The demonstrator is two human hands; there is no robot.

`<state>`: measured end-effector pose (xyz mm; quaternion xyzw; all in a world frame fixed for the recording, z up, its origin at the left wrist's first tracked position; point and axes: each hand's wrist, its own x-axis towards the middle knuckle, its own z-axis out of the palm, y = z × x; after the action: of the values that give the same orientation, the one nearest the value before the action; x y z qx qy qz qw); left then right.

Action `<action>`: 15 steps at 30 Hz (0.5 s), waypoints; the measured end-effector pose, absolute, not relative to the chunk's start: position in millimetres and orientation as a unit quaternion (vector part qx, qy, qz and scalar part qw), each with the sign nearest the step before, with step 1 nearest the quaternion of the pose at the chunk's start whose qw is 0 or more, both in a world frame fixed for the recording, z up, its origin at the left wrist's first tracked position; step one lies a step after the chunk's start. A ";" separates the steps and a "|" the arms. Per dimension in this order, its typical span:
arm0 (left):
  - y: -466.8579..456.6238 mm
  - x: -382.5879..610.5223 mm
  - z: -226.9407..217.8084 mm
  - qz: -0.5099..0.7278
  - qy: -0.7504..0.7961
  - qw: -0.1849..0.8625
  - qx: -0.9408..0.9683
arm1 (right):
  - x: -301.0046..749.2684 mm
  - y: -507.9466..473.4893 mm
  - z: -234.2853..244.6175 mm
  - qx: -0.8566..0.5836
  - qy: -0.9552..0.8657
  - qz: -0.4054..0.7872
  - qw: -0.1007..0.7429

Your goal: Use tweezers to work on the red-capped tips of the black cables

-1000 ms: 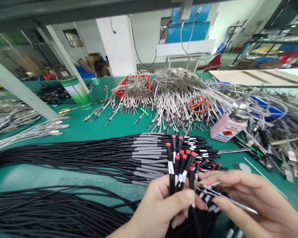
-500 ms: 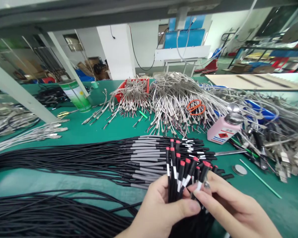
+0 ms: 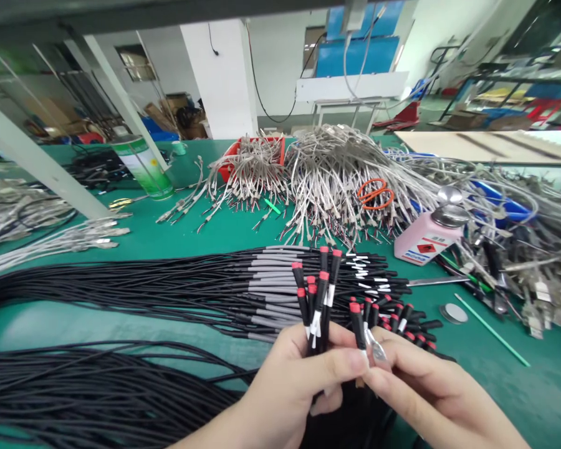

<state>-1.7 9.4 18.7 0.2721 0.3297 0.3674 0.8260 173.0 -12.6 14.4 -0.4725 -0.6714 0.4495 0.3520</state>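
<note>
Near edge of bench, centre: both hands meet over a green table [image 3: 177,240] covered in cable stock.
Left hand [image 3: 299,380]: closed around a bundle of red-tipped black cables [image 3: 316,299], which stand upright and fan out above the fist; thumb lies across the front of the bundle.
Right hand [image 3: 425,390]: fingers pinched on metal tweezers [image 3: 373,346]; the tweezer tip sits against one separate red-tipped cable [image 3: 356,324] just right of the bundle.
Single cable: upright, slightly tilted, held between the left thumb tip and the right fingertips; whether the tweezers clamp its white label cannot be told.
Behind the hands: a flat spread of black cables with grey sleeves [image 3: 271,290] lies across the table, red-capped ends pointing right.
Lower left: a loose mass of black cable [image 3: 88,386], apart from the spread.
Far centre: heaps of grey braided leads [image 3: 336,178], an orange loop [image 3: 374,193] lying on top, a red tray [image 3: 234,153] partly buried.
Right: pink dispenser bottle [image 3: 425,240] with metal cap, near the cable ends; a metal disc [image 3: 453,312] and a green stick [image 3: 493,330] lie on the mat.
Left rear: a green-and-white canister [image 3: 144,165] beside a white frame strut [image 3: 37,168].
</note>
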 end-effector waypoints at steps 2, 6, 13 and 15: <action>9.3 -1.3 19.4 0.380 0.349 0.816 0.259 | 174.6 -10.1 15.4 -0.490 -0.675 0.435 0.339; 8.7 -1.9 19.9 0.406 0.356 0.805 0.247 | 183.4 -7.3 12.8 -0.519 -0.633 0.385 0.426; 8.6 -2.7 20.0 0.396 0.334 0.820 0.243 | 190.2 -12.5 1.0 -0.504 -0.592 0.379 0.501; 8.6 -2.8 20.8 0.391 0.336 0.820 0.246 | 187.1 -14.9 1.9 -0.510 -0.587 0.349 0.524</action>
<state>-2.8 8.6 20.8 0.2462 0.3364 0.3915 0.8204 187.1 -14.9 1.9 -0.5097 -0.5865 0.3486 0.5240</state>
